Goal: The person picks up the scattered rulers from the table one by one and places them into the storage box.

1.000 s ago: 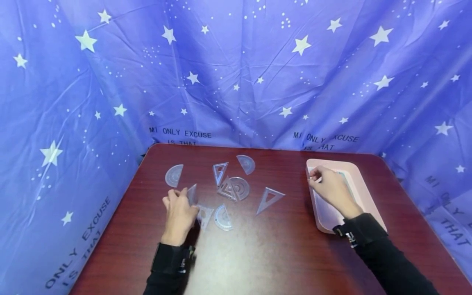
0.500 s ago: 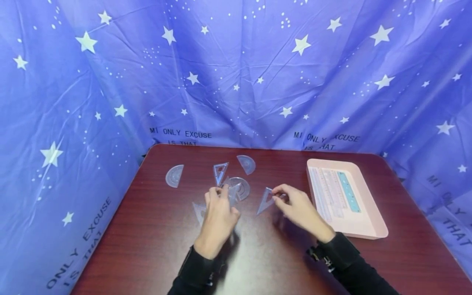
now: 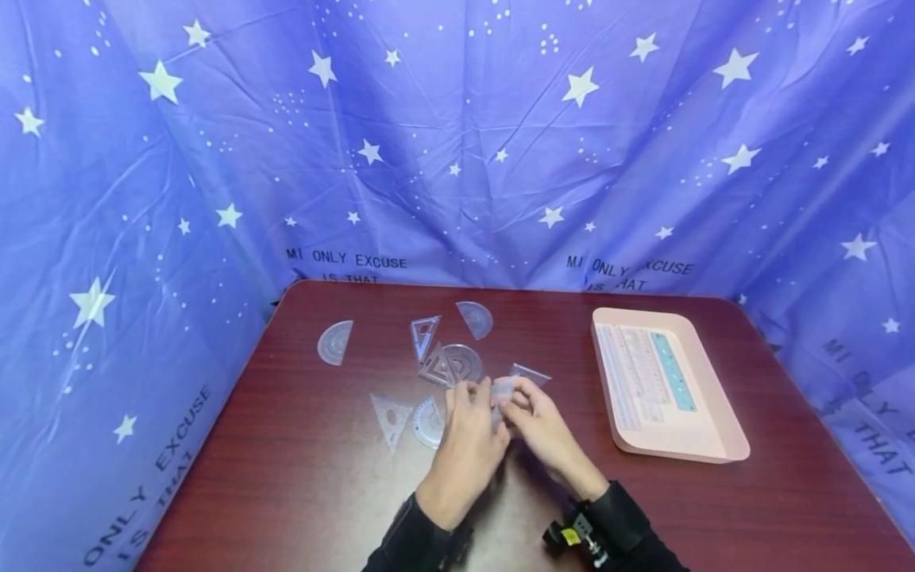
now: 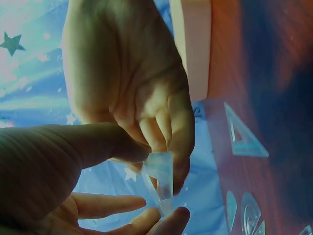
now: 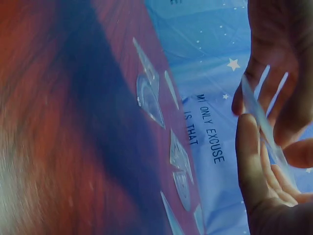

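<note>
Two hands (image 3: 466,446) on one triangle (image 4: 165,169), four protractors (image 3: 334,345) nearby

Table (image 3: 572,397) passable between right grip (image 3: 539,429) and tray (image 3: 715,389), protractor (image 3: 426,423) and set square (image 3: 395,431) obstructing left of left grip (image 3: 468,441)

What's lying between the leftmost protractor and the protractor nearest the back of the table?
A see-through triangle ruler lies between the leftmost protractor and the rearmost protractor; the head view shows it.

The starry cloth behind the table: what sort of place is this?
Probably an indoor workspace, curtained off: starry blue cloth hangs behind and beside a reddish-brown table holding a pink tray, clear set squares and protractors.
</note>
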Demonstrator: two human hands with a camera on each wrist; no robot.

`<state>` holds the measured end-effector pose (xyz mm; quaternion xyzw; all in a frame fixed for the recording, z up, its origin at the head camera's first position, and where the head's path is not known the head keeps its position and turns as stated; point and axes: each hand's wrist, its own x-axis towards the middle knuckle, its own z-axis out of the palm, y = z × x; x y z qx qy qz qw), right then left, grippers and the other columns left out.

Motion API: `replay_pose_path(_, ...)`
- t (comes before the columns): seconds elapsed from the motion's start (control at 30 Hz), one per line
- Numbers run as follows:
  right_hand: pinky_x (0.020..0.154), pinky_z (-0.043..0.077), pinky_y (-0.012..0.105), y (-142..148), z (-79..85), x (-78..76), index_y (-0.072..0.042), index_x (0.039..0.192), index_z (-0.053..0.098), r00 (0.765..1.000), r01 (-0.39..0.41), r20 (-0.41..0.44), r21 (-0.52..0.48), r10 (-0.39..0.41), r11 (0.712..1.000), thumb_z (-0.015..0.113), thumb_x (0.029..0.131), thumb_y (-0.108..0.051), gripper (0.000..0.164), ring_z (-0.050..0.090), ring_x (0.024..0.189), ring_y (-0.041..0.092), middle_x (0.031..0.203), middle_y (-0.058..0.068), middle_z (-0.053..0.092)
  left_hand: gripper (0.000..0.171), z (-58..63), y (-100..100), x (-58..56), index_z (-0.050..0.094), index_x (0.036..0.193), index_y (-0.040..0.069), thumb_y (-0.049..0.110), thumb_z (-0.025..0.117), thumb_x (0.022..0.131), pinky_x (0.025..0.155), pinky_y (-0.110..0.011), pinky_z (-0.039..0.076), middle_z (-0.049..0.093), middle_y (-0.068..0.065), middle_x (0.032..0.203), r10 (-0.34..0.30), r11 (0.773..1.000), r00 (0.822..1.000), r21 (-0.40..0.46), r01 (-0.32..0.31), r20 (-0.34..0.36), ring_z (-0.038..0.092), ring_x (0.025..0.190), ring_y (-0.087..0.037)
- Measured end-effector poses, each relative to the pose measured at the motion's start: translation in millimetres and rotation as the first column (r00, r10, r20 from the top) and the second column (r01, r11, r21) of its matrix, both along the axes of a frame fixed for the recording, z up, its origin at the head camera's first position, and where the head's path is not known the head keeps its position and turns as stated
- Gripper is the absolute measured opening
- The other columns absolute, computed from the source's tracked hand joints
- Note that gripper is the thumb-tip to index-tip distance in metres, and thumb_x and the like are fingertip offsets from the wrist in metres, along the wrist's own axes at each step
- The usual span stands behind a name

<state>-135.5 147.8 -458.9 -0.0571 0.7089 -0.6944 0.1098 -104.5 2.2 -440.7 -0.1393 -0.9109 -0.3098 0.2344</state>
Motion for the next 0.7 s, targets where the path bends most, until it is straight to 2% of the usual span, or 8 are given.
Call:
replay_pose_path(0.07, 0.071, 0.061, 0.025, -2, -1.5, 1.4, 0.010, 0.141, 0.054, 0.999, 0.030, 0.023, -0.009, -0.029, 1.000, 0.062, 0.105, -0.007, 0.040, 0.072, 0.089, 0.006, 0.116, 0.009, 0.078, 0.062, -3.4, 2, 1.4, 0.067, 0.129, -0.014, -0.003, 0.086, 0.071, 0.090, -0.043, 0.057, 0.062, -0.024, 0.112, -0.003, 1.000, 1.000, -0.020, 0.002, -0.025, 0.057, 0.104, -0.036)
replay_pose_path(0.13, 0.069, 0.060, 0.025, -3, -2.5, 2.2, 0.010, 0.139, 0.055, 0.998, 0.050, 0.047, -0.012, -0.049, 0.999, 0.063, 0.105, -0.006, 0.039, 0.072, 0.087, 0.006, 0.117, 0.009, 0.078, 0.060, -5.5, 3, 2.6, 0.068, 0.128, -0.013, -0.002, 0.086, 0.072, 0.089, -0.042, 0.058, 0.062, -0.024, 0.112, -0.004, 0.999, 1.000, -0.034, 0.003, -0.029, 0.057, 0.103, -0.035)
replay_pose_path(0.27, 0.066, 0.061, 0.025, -2, -3.3, 2.9, 0.010, 0.141, 0.054, 0.997, 0.048, 0.064, -0.011, -0.047, 0.999, 0.064, 0.105, -0.007, 0.041, 0.073, 0.086, 0.006, 0.123, 0.016, 0.077, 0.059, -6.0, 5, 4.3, 0.068, 0.130, -0.011, 0.001, 0.087, 0.075, 0.091, -0.042, 0.059, 0.062, -0.024, 0.115, -0.008, 0.999, 1.000, -0.039, 0.009, 0.026, 0.056, 0.105, -0.034)
replay_pose_path(0.37, 0.066, 0.060, 0.025, 0, -3.1, 3.3, 0.010, 0.140, 0.054, 0.998, 0.035, 0.051, 0.000, -0.035, 0.999, 0.064, 0.105, -0.007, 0.041, 0.072, 0.083, 0.006, 0.121, 0.017, 0.077, 0.057, -5.0, 5, 5.3, 0.067, 0.130, -0.009, 0.001, 0.086, 0.078, 0.093, -0.041, 0.059, 0.061, -0.024, 0.117, -0.017, 0.999, 0.998, -0.046, 0.020, 0.061, 0.056, 0.107, -0.034)
replay_pose_path(0.6, 0.067, 0.061, 0.025, 12, -3.8, 1.7, 0.012, 0.138, 0.052, 0.998, -0.057, 0.011, 0.010, 0.057, 0.998, 0.062, 0.106, -0.008, 0.038, 0.072, 0.089, 0.005, 0.111, 0.000, 0.077, 0.061, -3.1, 3, 5.7, 0.068, 0.131, -0.004, 0.001, 0.089, 0.074, 0.095, -0.042, 0.059, 0.061, -0.021, 0.117, -0.063, 0.998, 0.992, -0.022, 0.066, 0.106, 0.057, 0.110, -0.033)
replay_pose_path(0.7, 0.068, 0.063, 0.028, 21, -2.8, -0.8, 0.013, 0.138, 0.051, 0.993, -0.116, 0.005, 0.023, 0.116, 0.993, 0.059, 0.107, -0.006, 0.037, 0.073, 0.090, 0.007, 0.112, 0.004, 0.076, 0.059, -2.5, 0, 4.5, 0.069, 0.133, -0.003, 0.004, 0.089, 0.078, 0.097, -0.044, 0.060, 0.061, -0.020, 0.119, -0.096, 0.995, 0.984, -0.003, 0.097, 0.148, 0.059, 0.112, -0.033)
